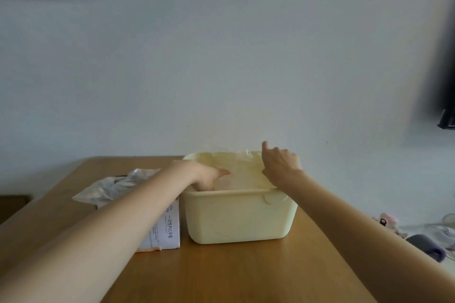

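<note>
A pale yellow plastic bin (236,219) stands on the wooden table (234,275) near the wall. A thin clear plastic bag (242,163) lies inside it and over its back rim. My left hand (205,176) reaches down into the bin at its left side. Its thumb points right, and the bin's front wall hides the fingers. My right hand (280,165) is at the bin's right rear rim, its fingers curled on the bag's edge and its index finger raised.
A white box of disposable gloves (166,231) stands against the bin's left side, with crumpled clear plastic (110,188) on top. Off the table's right edge lie a dark grey object (426,246) and a pink item (386,220). The wall is close behind.
</note>
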`<act>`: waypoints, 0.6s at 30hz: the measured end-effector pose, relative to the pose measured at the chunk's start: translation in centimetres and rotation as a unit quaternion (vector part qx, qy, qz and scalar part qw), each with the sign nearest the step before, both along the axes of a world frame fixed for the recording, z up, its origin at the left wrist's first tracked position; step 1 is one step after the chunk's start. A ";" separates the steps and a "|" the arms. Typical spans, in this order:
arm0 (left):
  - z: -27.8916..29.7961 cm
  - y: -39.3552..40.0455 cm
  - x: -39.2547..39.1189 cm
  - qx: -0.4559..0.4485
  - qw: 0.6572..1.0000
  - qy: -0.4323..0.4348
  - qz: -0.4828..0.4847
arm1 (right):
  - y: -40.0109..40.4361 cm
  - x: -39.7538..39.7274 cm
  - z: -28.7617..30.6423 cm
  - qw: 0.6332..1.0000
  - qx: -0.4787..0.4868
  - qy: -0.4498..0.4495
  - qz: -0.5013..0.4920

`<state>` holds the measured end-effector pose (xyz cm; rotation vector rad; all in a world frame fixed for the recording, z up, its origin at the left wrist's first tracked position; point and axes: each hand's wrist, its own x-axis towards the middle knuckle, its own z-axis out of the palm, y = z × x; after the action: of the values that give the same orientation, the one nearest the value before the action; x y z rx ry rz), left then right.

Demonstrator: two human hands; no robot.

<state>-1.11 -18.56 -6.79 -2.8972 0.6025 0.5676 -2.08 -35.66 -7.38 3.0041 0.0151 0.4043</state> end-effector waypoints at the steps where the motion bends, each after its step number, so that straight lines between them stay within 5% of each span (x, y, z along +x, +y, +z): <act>1: 0.0 0.1 0.1 -0.002 1.000 0.003 0.003 | 0.2 -0.1 0.2 0.998 -0.029 -0.046 0.034; 4: 0.2 -0.1 0.2 -0.009 1.000 -0.001 0.004 | 1.3 -0.1 1.0 0.979 -0.064 -0.059 0.182; 6: 0.0 -0.3 0.4 -0.012 1.000 0.000 0.003 | 1.8 -0.3 1.8 0.972 0.010 0.123 0.201; 9: -0.2 -0.7 0.5 0.016 1.000 -0.001 0.007 | 1.7 1.4 0.9 0.935 0.000 0.338 0.104; 14: -0.8 -1.5 1.2 0.057 0.996 0.032 0.053 | 1.1 4.2 -2.1 0.932 0.034 0.358 -0.044; 18: -1.5 -2.4 2.0 0.083 0.994 0.015 0.062 | 1.2 4.8 -2.2 0.925 0.022 0.377 -0.052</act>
<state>0.91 -20.97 -8.27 -2.7864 0.3603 0.6440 2.68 -34.44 -9.55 2.9726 -0.0901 -0.7766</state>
